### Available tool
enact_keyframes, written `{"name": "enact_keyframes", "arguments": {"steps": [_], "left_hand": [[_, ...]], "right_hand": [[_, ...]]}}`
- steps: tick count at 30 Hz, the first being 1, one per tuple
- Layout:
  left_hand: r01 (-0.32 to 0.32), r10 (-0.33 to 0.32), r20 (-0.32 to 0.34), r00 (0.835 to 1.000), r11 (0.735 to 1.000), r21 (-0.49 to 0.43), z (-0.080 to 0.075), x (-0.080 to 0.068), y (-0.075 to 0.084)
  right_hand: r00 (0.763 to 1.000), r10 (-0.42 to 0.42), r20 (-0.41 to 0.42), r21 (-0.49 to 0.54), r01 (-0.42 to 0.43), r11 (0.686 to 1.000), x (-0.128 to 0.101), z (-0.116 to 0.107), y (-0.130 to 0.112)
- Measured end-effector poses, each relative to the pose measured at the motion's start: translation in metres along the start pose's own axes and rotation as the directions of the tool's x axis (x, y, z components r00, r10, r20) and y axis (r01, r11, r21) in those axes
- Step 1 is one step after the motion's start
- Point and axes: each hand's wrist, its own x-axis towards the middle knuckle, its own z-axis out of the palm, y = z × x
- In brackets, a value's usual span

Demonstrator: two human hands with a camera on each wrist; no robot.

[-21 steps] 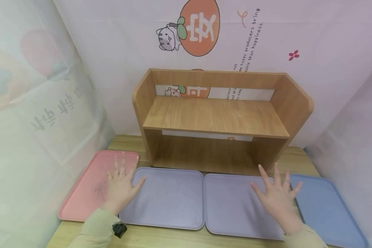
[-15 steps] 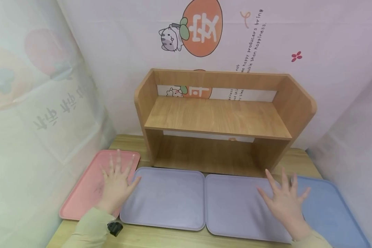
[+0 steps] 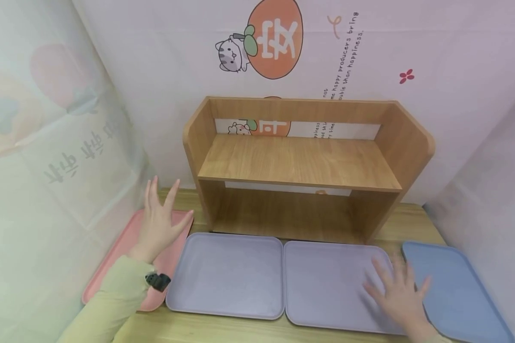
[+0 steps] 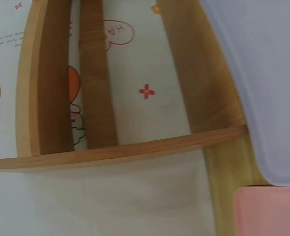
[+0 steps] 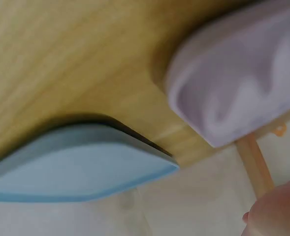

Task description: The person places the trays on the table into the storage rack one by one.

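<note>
A wooden shelf [image 3: 300, 166] stands at the back of the counter [image 3: 223, 328], with four trays in a row before it, the left hand [image 3: 159, 224] spread flat above the pink tray [image 3: 124, 252] and the right hand [image 3: 401, 295] spread over the right purple tray [image 3: 326, 281] beside the blue tray [image 3: 455, 286].

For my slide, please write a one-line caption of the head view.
Open hands, left above pink tray, right on purple tray, before shelf.
</note>
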Motion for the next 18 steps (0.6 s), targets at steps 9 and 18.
{"name": "enact_keyframes", "arguments": {"steps": [9, 18], "left_hand": [[-0.009, 0.01, 0.005, 1.0, 0.978, -0.208, -0.001, 0.053, 0.005], [0.118, -0.058, 0.15, 0.987, 0.893, -0.433, -0.002, 0.092, 0.007]], "right_hand": [[0.991, -0.023, 0.133, 0.005, 0.023, 1.0, -0.011, 0.026, 0.021], [0.982, -0.041, 0.184, -0.01, 0.044, 0.999, -0.014, 0.036, 0.03]]}}
